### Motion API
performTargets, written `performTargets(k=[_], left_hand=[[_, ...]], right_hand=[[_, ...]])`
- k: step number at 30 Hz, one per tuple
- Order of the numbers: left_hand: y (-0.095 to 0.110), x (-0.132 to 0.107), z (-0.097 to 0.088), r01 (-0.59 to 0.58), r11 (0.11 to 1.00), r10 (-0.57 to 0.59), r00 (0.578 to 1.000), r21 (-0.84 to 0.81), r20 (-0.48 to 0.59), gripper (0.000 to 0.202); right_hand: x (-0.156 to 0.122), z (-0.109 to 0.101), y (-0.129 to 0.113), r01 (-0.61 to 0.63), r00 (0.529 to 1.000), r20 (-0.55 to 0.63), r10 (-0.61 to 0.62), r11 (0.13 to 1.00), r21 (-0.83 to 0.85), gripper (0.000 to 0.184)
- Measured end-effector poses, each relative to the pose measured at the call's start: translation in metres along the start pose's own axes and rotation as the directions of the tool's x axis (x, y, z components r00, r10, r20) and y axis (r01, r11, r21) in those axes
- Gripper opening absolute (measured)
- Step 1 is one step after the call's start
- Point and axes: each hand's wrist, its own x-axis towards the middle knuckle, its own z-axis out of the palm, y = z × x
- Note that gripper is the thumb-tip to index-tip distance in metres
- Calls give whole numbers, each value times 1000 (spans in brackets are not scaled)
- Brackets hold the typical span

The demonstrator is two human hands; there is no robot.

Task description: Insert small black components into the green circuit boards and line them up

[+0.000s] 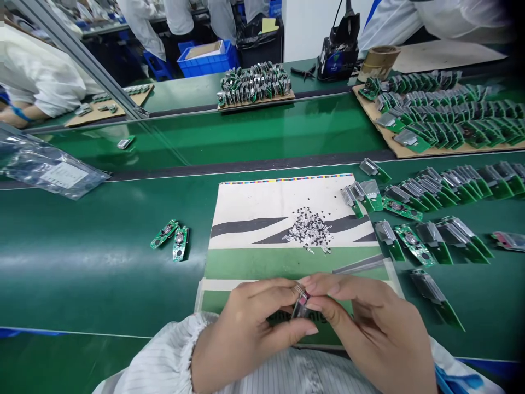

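Left hand (pixel 254 314) has fingers curled round a small clear-bodied part (pixel 300 311); right hand (pixel 373 323) pinches its pink-marked far end. Part's long axis points roughly away from wearer, toward the small black bits (pixel 309 227) beyond the grip. Nearer hand: neither, both touching.

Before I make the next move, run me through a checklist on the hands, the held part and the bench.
1. Small grey part with a pink patch in hand: ok, the left hand and right hand are both on it.
2. Part's underside undamaged: cannot tell, it is out of sight.
3. Loose pile of tiny black and white pieces kept together: not ok, strays lie around it.
4. Pile within the printed white-and-green card: ok.
5. Two narrow green circuit boards apart from the hands: ok.
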Motion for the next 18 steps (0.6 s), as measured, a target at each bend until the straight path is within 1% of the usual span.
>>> performTargets(k=[3,6,8,9,10,11,13,15,16,17,18], left_hand=[[-3,-1,1,-78,994,79,997,73,-13,22],[-5,-2,3,-104,992,106,994,64,-27,23],[-5,-3,4,-69,998,69,997,5,-26,23],[-5,-4,5,-36,999,35,999,-29,-19,23],[-4,-5,6,8,998,-8,1000,-60,-13,24],[-4,-7,7,52,995,-53,999,-88,-7,26],[-3,-8,9,132,980,-132,991,-148,5,33],[-6,-8,7,168,973,-168,986,-160,17,44],[-9,-8,3,169,979,-168,986,-111,18,48],[-13,-7,-3,170,985,-170,985,-10,5,47],[-19,-7,-12,183,974,-180,983,136,-29,44]], right_hand=[[3,-1,-2,13,1000,-6,-13,1000,-20,15],[0,-4,3,-14,1000,3,14,999,37,14],[-4,-6,10,-82,996,41,76,983,166,5],[-7,-6,14,-128,991,79,112,964,235,8],[-10,-7,17,-172,982,128,141,943,286,15],[-12,-7,21,-209,970,184,158,927,311,18],[-17,-7,26,-249,947,275,168,923,294,14],[-21,-7,30,-255,941,296,167,923,289,4],[-24,-8,31,-260,944,281,174,917,303,4],[-26,-10,33,-275,944,269,193,909,314,5],[-30,-12,34,-299,940,259,221,901,315,7]])
